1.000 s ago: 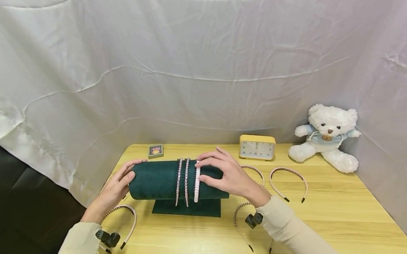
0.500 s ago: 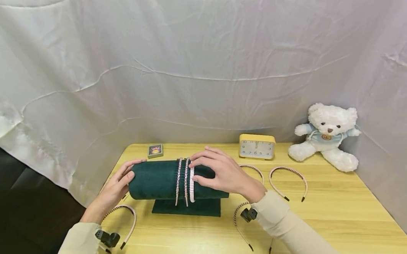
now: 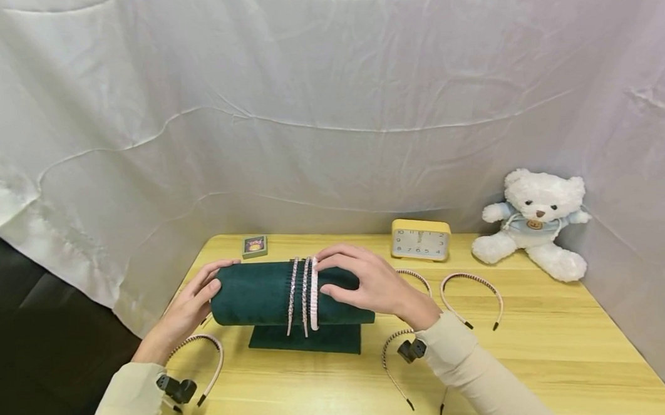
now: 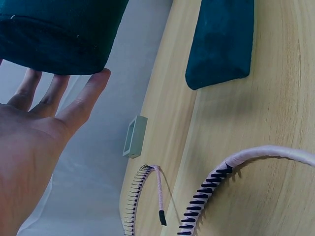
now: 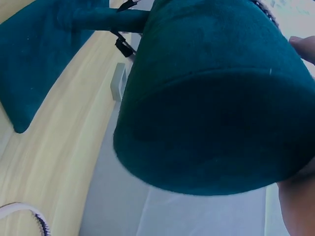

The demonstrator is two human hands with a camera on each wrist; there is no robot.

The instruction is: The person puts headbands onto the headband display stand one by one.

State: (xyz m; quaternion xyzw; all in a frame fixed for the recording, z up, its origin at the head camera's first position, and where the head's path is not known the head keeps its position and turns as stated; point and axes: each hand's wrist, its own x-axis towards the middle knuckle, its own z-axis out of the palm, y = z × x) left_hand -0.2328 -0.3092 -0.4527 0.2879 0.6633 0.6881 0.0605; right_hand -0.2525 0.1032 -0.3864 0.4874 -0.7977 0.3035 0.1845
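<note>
A dark green velvet display roll on a stand bears three headbands. Two are thin and glittery, one of them this glittery headband; the third, a pale pink headband, sits close at their right. My left hand rests on the roll's left end; in the left wrist view its fingers reach fairly straight to the end's edge. My right hand lies over the roll's right part, fingertips at the top of the pink headband and thumb slightly apart from it. Part of the roll is hidden under this hand.
More headbands lie on the wooden table: one headband by the left forearm, another headband at the right, others near the right wrist. Behind stand a small box, a yellow clock and a white teddy bear.
The pink headband has slid left along the roll to the glittery ones, moved by my right hand. The right thumb has since come slightly away from it. My left hand has stayed put.
</note>
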